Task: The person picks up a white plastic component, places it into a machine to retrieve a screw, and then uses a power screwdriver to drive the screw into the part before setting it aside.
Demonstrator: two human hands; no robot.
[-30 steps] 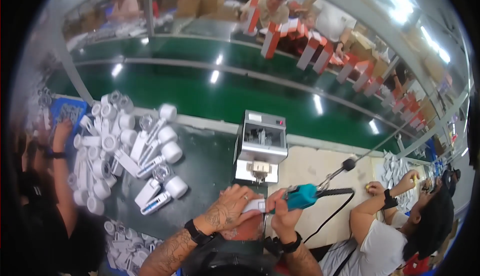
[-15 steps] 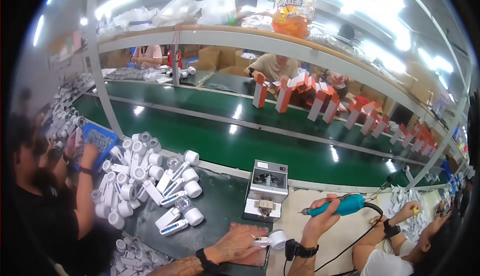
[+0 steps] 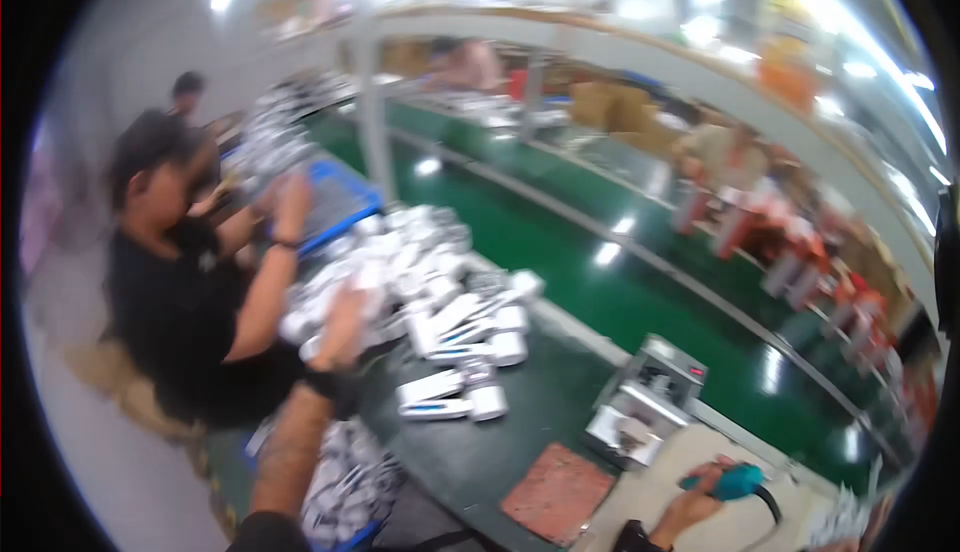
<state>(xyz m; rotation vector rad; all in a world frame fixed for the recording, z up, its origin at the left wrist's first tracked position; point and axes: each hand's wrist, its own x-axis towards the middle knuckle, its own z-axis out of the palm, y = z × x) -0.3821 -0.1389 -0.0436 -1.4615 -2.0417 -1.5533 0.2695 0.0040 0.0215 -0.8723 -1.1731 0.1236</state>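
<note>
By the right grip (image 3: 692,500), a teal electric screwdriver (image 3: 738,482) is held, the fingers wrapped around its body. The left grip (image 3: 343,327) is blurred against a heap of white round-headed handheld devices (image 3: 430,242); whether it is open or closed on one cannot be told. Right of the left grip, part of the heap is spread on the bench (image 3: 490,457). Left of the right grip, a reddish mat (image 3: 560,494) is laid; just beyond, a screw feeder (image 3: 648,404) is set. Beyond the left grip, a blue tray (image 3: 376,203) is seen.
</note>
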